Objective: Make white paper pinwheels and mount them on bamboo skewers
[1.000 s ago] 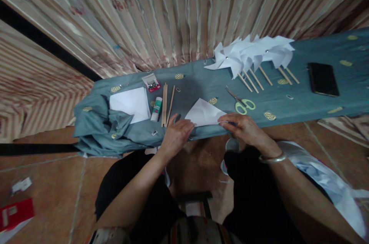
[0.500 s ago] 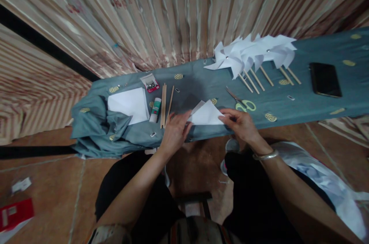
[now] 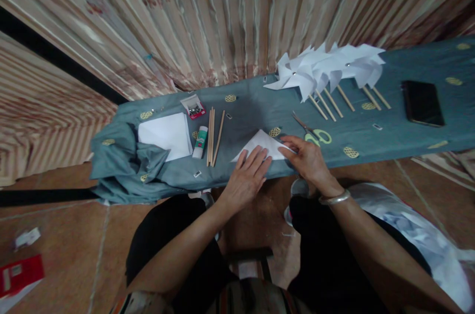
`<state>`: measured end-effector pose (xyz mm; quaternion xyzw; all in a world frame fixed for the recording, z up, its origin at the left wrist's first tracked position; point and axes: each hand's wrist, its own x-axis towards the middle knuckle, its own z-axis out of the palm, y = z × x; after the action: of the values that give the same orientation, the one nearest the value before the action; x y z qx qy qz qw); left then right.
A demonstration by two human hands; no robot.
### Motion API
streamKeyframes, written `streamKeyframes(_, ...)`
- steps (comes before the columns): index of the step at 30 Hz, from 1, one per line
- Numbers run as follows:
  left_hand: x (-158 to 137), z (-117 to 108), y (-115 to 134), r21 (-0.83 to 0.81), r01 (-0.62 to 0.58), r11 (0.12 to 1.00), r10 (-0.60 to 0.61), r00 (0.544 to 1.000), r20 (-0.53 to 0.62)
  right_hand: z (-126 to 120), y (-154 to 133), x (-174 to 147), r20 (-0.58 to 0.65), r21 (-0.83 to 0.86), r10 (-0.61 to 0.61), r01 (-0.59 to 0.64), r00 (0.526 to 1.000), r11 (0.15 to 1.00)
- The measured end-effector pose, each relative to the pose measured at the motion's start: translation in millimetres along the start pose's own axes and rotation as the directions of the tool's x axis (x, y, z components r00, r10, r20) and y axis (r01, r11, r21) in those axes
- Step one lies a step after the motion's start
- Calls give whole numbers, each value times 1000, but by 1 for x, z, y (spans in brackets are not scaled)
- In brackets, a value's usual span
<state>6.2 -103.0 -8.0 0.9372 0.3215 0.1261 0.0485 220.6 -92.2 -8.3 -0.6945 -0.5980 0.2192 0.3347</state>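
Observation:
A sheet of white paper [image 3: 261,139], folded into a triangle, lies at the front edge of the cloth-covered table. My left hand [image 3: 245,175] rests flat on its lower part with the fingers stretched out. At the triangle's right corner, my right hand [image 3: 308,159] pinches the paper between thumb and forefinger. Scissors [image 3: 311,131] with green handles lie just beyond the right hand. Left of the paper are several wooden sticks [image 3: 211,136] and a green and white glue stick [image 3: 200,142].
Several white paper pinwheels [image 3: 326,69] on sticks lie at the back, with a black phone [image 3: 423,103] farther right. A small open box of metal pins [image 3: 193,106] and a stack of white paper [image 3: 165,136] are on the left. A white bag [image 3: 415,240] stands on the floor.
My left hand has moved right, from the paper's left corner onto its lower part, and its fingers have spread flat. The triangle now lies flatter. My right hand stays at the right corner.

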Motion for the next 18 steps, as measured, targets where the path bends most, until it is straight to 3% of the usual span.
streamKeyframes(18,-1,8,-1,-22,49,999,-49,998,33,5,-1,6,-45,-72,-52,48,998,996)
